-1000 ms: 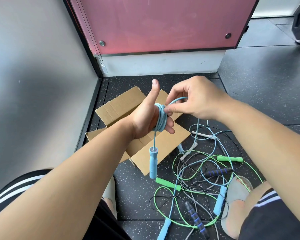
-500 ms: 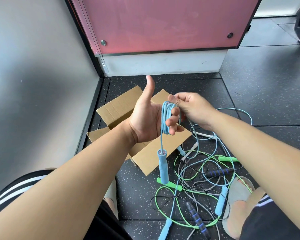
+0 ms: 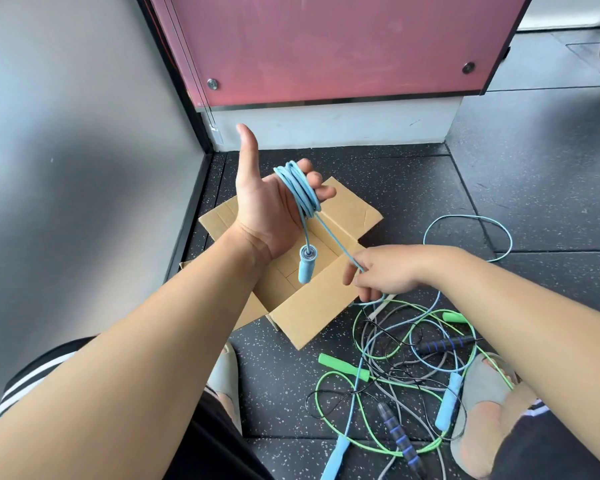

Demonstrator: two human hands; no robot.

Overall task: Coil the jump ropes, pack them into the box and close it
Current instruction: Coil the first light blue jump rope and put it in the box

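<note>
blue rope (image 3: 300, 190), judged light, limp and apt to unwind, sits part-coiled round the curled fingers of the left hand (image 3: 264, 209) above the box (image 3: 309, 317), right hand (image 3: 387, 271) pinching its free run; best gripped across the coil.

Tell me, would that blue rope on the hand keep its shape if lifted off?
Probably not: the blue rope is thin and bends freely, so the loops round the left hand would likely slacken. Its hanging handle seems the heavier part and would probably swing.

No readable text, labels or nos. anywhere.
</note>
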